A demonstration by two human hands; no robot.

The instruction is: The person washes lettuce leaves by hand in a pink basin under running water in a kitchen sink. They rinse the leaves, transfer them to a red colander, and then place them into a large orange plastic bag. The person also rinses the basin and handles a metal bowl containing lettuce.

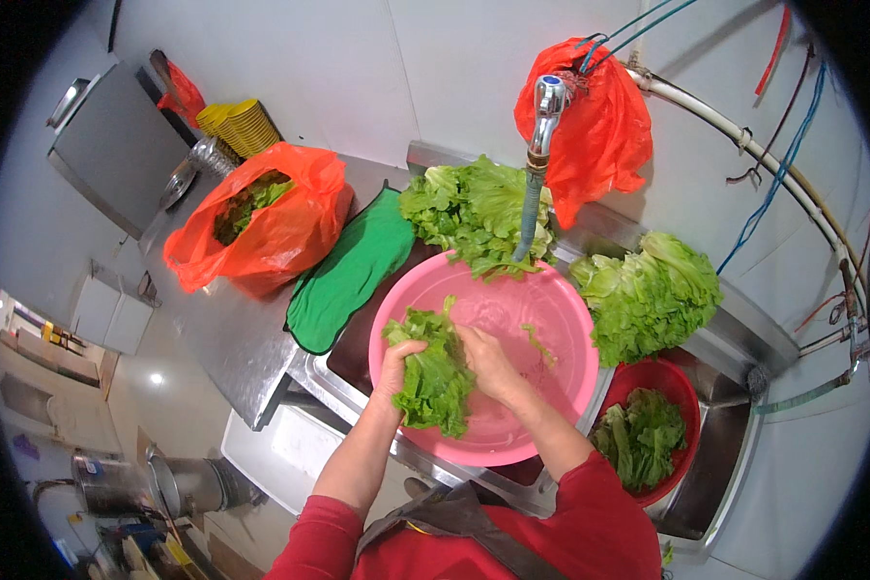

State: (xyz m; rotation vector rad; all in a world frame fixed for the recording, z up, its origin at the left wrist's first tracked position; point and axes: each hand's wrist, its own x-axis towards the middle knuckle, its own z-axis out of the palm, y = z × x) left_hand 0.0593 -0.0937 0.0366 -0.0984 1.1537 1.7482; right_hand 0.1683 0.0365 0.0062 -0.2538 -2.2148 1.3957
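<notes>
Both of my hands hold a bunch of wet leafy lettuce (435, 377) above a pink plastic basin (573, 413) with water in it. My left hand (395, 366) grips the bunch from its left side, thumb across the leaves. At its right side, my right hand (487, 359) is closed around the leaves, its fingertips partly hidden. A small lettuce scrap (538, 344) lies in the water. Behind the basin, a pile of lettuce (478, 210) rests against its far rim. Another lettuce heap (645, 297) sits to the basin's right.
A chrome tap (547, 116) with a hose (529, 210) hangs over the far rim. At right, a red basin (685, 391) holds lettuce (641, 435) inside a steel sink (725, 449). Left are a green cloth (355, 268) and an orange plastic bag (290, 246) of greens on the steel counter (225, 341).
</notes>
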